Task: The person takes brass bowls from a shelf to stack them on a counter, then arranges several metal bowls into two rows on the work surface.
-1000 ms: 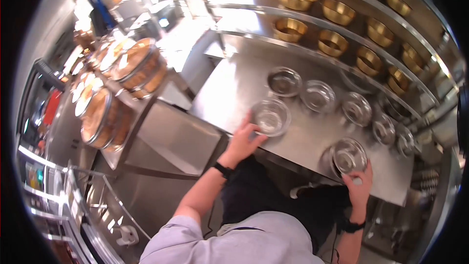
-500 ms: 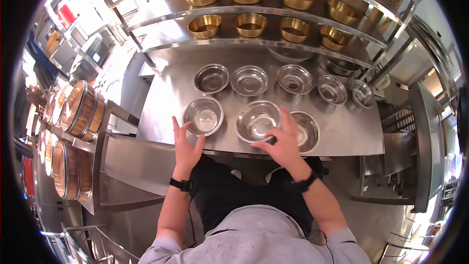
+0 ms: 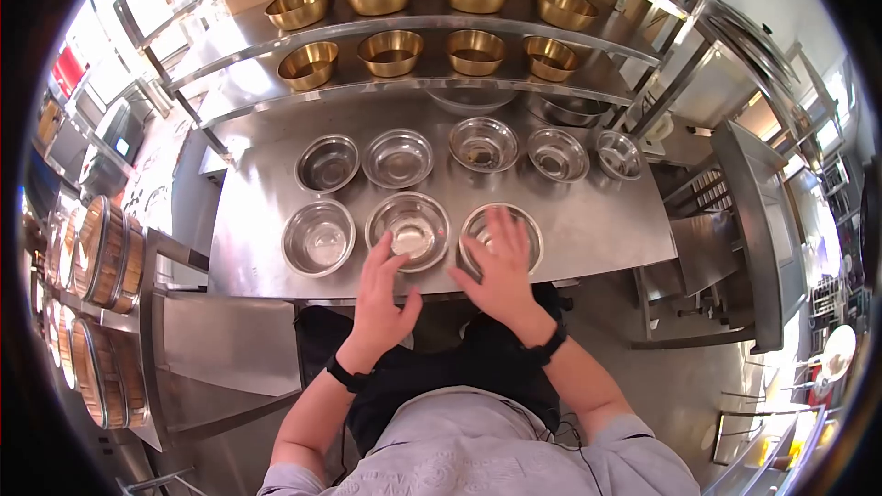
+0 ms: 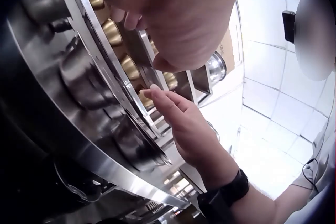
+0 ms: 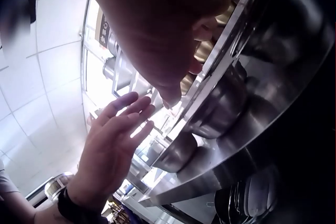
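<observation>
Three shiny steel bowls stand in a front row on the steel table: a left bowl [image 3: 318, 237], a middle bowl [image 3: 411, 225] and a right bowl [image 3: 525, 222]. My left hand [image 3: 381, 298] is in front of the middle bowl, fingers spread loosely and overlapping its near rim in the head view. Over the right bowl, covering much of its inside, is my right hand [image 3: 501, 271] with its fingers extended. Neither hand grips anything. In the right wrist view, bowl sides [image 5: 220, 106] show beyond the hand.
Behind the front row, several more steel bowls [image 3: 397, 158] line the steel table [image 3: 597, 230]. A shelf rack [image 3: 413, 84] above carries several brass-coloured bowls [image 3: 390, 53]. Wooden steamer-like tubs [image 3: 106, 372] stand at the left, and a metal frame [image 3: 763, 239] at the right.
My right hand held a bowl at the right, brought it left into the middle of the front row, and released it over the right bowl's side. My left hand shifted from the left bowl towards the middle one.
</observation>
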A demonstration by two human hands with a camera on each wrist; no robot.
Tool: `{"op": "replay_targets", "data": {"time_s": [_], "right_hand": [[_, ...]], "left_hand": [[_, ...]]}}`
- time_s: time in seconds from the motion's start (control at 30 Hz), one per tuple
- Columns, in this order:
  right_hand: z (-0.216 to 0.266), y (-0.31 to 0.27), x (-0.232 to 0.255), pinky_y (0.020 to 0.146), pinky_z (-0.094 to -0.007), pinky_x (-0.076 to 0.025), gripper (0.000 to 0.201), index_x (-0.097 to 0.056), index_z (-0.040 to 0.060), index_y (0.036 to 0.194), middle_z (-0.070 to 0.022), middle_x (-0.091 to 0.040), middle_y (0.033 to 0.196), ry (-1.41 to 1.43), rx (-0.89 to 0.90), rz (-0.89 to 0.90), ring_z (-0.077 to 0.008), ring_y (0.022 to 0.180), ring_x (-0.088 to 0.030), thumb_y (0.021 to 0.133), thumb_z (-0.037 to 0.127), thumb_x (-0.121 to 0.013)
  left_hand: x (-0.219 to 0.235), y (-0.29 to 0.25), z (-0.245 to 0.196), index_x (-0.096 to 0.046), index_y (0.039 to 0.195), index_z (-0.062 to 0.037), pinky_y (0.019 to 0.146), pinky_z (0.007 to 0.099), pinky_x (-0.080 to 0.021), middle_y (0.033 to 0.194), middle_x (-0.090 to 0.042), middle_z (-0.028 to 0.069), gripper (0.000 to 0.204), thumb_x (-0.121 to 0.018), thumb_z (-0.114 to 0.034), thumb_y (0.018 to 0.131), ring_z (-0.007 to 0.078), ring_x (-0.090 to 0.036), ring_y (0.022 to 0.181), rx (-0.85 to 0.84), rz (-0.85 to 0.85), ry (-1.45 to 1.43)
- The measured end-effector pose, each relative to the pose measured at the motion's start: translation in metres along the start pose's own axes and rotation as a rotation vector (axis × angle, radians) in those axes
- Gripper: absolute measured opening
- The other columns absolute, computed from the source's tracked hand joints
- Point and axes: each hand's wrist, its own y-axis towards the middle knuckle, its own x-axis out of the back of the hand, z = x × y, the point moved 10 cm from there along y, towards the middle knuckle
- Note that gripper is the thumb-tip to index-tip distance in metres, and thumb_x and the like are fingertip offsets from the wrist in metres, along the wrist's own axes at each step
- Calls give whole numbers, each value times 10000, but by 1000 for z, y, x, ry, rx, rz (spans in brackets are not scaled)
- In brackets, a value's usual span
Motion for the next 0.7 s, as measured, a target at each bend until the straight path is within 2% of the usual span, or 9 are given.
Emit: {"op": "replay_targets", "data": {"time_s": [0.07, 0.13, 0.27, 0.3, 0.33, 0.37, 0.4, 0.53, 0.7], "right_hand": [[-27, -20, 21, 1241, -647, -192, 634, -714, 93, 1291, -348, -331, 1633, -42, -122, -13, -510, 1547, -274, 839, 526, -816], [-52, -42, 30, 1236, -643, -203, 630, -724, 94, 1265, -356, -348, 1620, -88, -242, -8, -504, 1547, -280, 831, 540, -823], [-71, -57, 26, 1190, -620, -314, 496, -790, 74, 1002, -362, -429, 1558, -30, -249, 41, -523, 1442, -422, 767, 499, -887], [-66, -54, 34, 1174, -597, -349, 463, -781, 61, 885, -366, -490, 1504, -41, -212, -45, -524, 1375, -493, 741, 483, -907], [-68, -54, 33, 1185, -592, -338, 468, -785, 66, 894, -368, -482, 1510, -11, -235, -46, -520, 1393, -477, 756, 500, -891], [-71, -55, 31, 1195, -586, -328, 474, -789, 70, 903, -371, -475, 1517, 21, -257, -47, -515, 1411, -461, 771, 517, -875], [-73, -54, 31, 1206, -580, -317, 482, -793, 74, 912, -373, -468, 1523, 54, -277, -49, -511, 1430, -445, 787, 534, -859], [-76, -43, 44, 1201, -565, -333, 493, -785, 51, 856, -373, -514, 1488, 150, -275, -81, -522, 1413, -461, 766, 528, -872], [-99, -35, 63, 1217, -494, -358, 357, -764, 53, 844, -381, -435, 1562, 447, -387, -123, -490, 1516, -375, 732, 338, -948]], "left_hand": [[-17, 12, -18, -561, 1365, -21, 1205, 521, -370, 1617, -404, 289, 543, -735, -38, 851, 492, -427, 1465, -35, 73, 17], [-38, 20, -28, -583, 1356, -34, 1222, 553, -343, 1631, -376, 285, 565, -786, -87, 831, 495, -383, 1489, -76, 141, 27], [-83, 32, -43, -582, 1370, -40, 1249, 603, -262, 1634, -342, 305, 629, -841, -188, 816, 492, -315, 1525, -140, 273, 100], [-92, 34, -45, -574, 1379, -35, 1249, 609, -250, 1630, -334, 316, 637, -839, -201, 824, 497, -309, 1524, -130, 302, 115], [-99, 36, -46, -567, 1388, -30, 1248, 616, -238, 1626, -326, 327, 645, -837, -214, 832, 502, -303, 1523, -120, 329, 135], [-106, 37, -44, -500, 1461, -10, 1256, 619, -213, 1616, -336, 335, 770, -855, -270, 829, 501, -293, 1529, -118, 355, 184], [-109, 37, -41, -474, 1479, -2, 1257, 620, -210, 1612, -341, 337, 807, -859, -279, 826, 502, -293, 1528, -101, 359, 180], [-121, 40, -36, -320, 1571, 50, 1259, 618, -203, 1598, -365, 341, 1005, -878, -305, 814, 509, -303, 1521, -69, 366, 189], [-122, 46, -43, -228, 1600, 91, 1263, 610, -199, 1603, -357, 344, 1097, -885, -287, 808, 501, -304, 1526, -34, 360, 158]]}}
